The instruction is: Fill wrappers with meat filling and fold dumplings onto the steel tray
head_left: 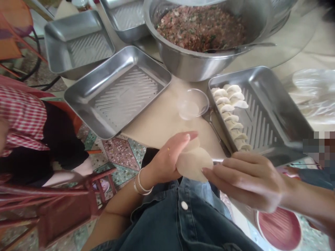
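Over my lap, my left hand is closed around a round, pale dumpling wrapper, and the edge of a second one shows behind it near the thumb. My right hand pinches the near right edge of the front wrapper between thumb and fingers. Just beyond my right hand, folded dumplings line the left side of a metal tray. A small clear bowl stands on the table past my left hand. Between that bowl and the tray lies a metal utensil.
A large steel bowl holds minced meat filling, with a spoon at its rim. Several bare metal trays stand left. Plastic bags lie right. A person in a checked shirt is beside a red wooden chair.
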Demonstrator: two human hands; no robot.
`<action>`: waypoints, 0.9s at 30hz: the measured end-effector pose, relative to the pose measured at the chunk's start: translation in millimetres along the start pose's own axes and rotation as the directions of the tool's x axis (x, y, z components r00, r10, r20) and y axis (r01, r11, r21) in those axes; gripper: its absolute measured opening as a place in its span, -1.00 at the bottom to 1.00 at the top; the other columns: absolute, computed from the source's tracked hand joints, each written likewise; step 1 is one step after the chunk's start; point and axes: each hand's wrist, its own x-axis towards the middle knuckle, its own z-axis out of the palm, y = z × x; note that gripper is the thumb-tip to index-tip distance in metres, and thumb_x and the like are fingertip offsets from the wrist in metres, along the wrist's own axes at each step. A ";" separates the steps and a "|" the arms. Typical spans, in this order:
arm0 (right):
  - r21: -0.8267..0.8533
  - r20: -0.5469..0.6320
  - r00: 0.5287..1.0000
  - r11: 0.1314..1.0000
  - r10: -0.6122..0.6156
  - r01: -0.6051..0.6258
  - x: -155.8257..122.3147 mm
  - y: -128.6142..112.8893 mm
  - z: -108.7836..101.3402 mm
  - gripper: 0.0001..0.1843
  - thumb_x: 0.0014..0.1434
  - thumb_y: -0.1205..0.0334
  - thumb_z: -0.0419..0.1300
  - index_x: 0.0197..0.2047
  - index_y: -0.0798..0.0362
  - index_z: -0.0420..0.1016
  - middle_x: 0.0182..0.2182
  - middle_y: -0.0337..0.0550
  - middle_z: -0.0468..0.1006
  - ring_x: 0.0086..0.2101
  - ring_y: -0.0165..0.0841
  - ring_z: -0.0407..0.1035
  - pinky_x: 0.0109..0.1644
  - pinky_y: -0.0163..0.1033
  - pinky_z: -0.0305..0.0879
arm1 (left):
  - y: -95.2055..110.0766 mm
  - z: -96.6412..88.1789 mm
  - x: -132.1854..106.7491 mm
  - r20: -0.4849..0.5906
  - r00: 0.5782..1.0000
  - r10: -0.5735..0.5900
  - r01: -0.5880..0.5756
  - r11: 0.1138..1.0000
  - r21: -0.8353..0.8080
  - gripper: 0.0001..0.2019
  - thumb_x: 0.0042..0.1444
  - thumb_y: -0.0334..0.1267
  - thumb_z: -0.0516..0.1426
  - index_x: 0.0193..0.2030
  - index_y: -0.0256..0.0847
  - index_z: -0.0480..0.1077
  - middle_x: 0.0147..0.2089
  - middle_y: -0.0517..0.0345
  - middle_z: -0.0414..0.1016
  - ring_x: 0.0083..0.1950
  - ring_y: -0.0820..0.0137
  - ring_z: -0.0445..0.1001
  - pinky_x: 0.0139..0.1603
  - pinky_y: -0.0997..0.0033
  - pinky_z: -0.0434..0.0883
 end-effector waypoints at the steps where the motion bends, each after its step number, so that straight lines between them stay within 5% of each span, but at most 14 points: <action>1: 0.037 -0.036 0.999 0.999 0.022 -0.021 2.1 1.7 0.2 -0.88 0.19 0.45 0.22 -0.22 0.12 0.36 -0.51 -0.32 0.46 -0.55 -0.54 0.25 -0.55 -0.25 0.07 | 2.2 0.0 1.4 0.043 0.999 -0.012 0.015 0.998 -0.060 -0.08 0.14 -0.28 0.18 0.45 -0.12 -0.37 0.37 -0.20 0.17 0.37 0.18 0.19 0.32 0.07 0.27; 5: 0.017 -0.092 0.994 0.998 0.057 -0.055 15.9 10.6 -2.3 -0.90 0.21 0.45 0.21 -0.20 0.14 0.41 -0.44 -0.23 0.52 -0.53 -0.52 0.29 -0.52 -0.25 0.13 | 13.2 2.2 3.6 0.127 0.979 -0.159 0.185 0.955 -0.233 0.01 0.11 -0.29 0.23 0.44 0.04 -0.46 0.44 -0.03 0.03 0.41 0.18 0.12 0.37 0.15 0.21; 9: -0.143 -0.049 0.998 0.989 -0.027 0.020 24.7 25.2 -19.7 -0.68 0.19 0.46 0.23 0.02 0.13 0.40 -0.27 -0.16 0.55 -0.37 -0.44 0.40 -0.43 -0.25 0.31 | 21.1 5.1 2.4 -0.077 0.920 -0.385 0.328 0.861 -0.390 -0.29 0.18 -0.41 0.12 0.41 0.11 -0.05 0.34 0.11 0.26 0.31 0.18 0.30 0.33 0.15 0.28; 11: -0.189 -0.159 0.987 0.980 0.030 -0.060 26.3 40.7 -34.7 -0.63 0.15 0.43 0.27 0.04 0.06 0.42 -0.25 -0.16 0.53 -0.33 -0.44 0.40 -0.36 -0.27 0.36 | 19.6 1.8 3.9 -0.246 0.805 -0.540 0.377 0.785 -0.491 -0.55 0.20 -0.43 0.07 0.21 -0.01 0.35 0.19 0.10 0.45 0.18 0.18 0.45 0.27 0.15 0.36; 13: -0.201 -0.309 0.939 0.954 0.154 -0.223 26.8 63.5 -50.4 -0.64 0.13 0.36 0.31 0.01 0.01 0.48 -0.28 -0.12 0.51 -0.34 -0.43 0.38 -0.32 -0.25 0.33 | 13.7 -6.8 7.9 -0.369 0.628 -0.685 0.361 0.676 -0.643 -0.73 0.15 -0.43 0.11 -0.08 -0.13 0.56 0.02 0.08 0.58 0.02 0.20 0.56 0.15 0.23 0.47; 16: -0.126 -0.485 0.784 0.857 0.387 -0.500 26.3 104.2 -66.8 -0.54 0.14 0.13 0.31 0.09 0.09 0.45 -0.32 -0.08 0.48 -0.47 -0.49 0.24 -0.38 -0.25 0.18 | 2.7 -25.2 16.1 -0.325 0.375 -0.868 0.276 0.439 -0.855 -0.78 0.05 -0.44 0.17 -0.16 -0.22 0.55 -0.10 0.03 0.62 -0.06 0.27 0.59 -0.02 0.42 0.54; 19: -0.017 -0.443 0.713 0.790 0.544 -0.613 28.4 134.9 -69.6 -0.16 0.05 -0.13 0.33 0.26 0.16 0.23 -0.36 -0.14 0.44 -0.52 -0.54 0.15 -0.45 -0.31 0.12 | 1.2 -38.9 23.1 -0.240 0.261 -0.935 0.233 0.303 -0.924 -0.69 0.07 -0.40 0.16 -0.02 -0.29 0.47 -0.02 -0.09 0.58 0.05 0.25 0.55 0.05 0.41 0.50; 21: -0.011 -0.339 0.769 0.815 0.542 -0.579 33.9 144.3 -66.0 -0.13 -0.01 -0.21 0.33 0.23 0.17 0.30 -0.46 -0.21 0.41 -0.53 -0.53 0.16 -0.43 -0.31 0.15 | 7.4 -42.1 27.4 -0.205 0.264 -0.942 0.237 0.269 -0.933 -0.67 0.14 -0.31 0.12 0.04 -0.34 0.42 0.02 -0.18 0.55 0.09 0.20 0.52 0.08 0.35 0.49; 23: -0.056 -0.287 0.853 0.881 0.437 -0.470 43.4 147.6 -61.9 -0.35 0.07 -0.18 0.29 0.07 0.14 0.48 -0.49 -0.21 0.45 -0.53 -0.52 0.20 -0.41 -0.31 0.18 | 16.4 -41.7 33.1 -0.130 0.266 -0.955 0.252 0.199 -0.947 -0.65 0.22 -0.21 0.05 0.07 -0.37 0.38 0.02 -0.24 0.54 0.10 0.15 0.51 0.08 0.31 0.49; 27: -0.216 -0.229 0.952 0.944 0.201 -0.251 69.6 152.1 -62.9 -0.67 0.28 0.01 0.13 -0.17 0.07 0.59 -0.35 -0.14 0.57 -0.40 -0.45 0.39 -0.34 -0.31 0.23 | 30.3 -39.2 48.1 0.150 0.205 -0.967 0.292 -0.086 -0.953 -0.54 0.32 -0.13 -0.12 0.13 -0.48 0.29 0.06 -0.35 0.49 0.11 0.09 0.50 0.12 0.23 0.47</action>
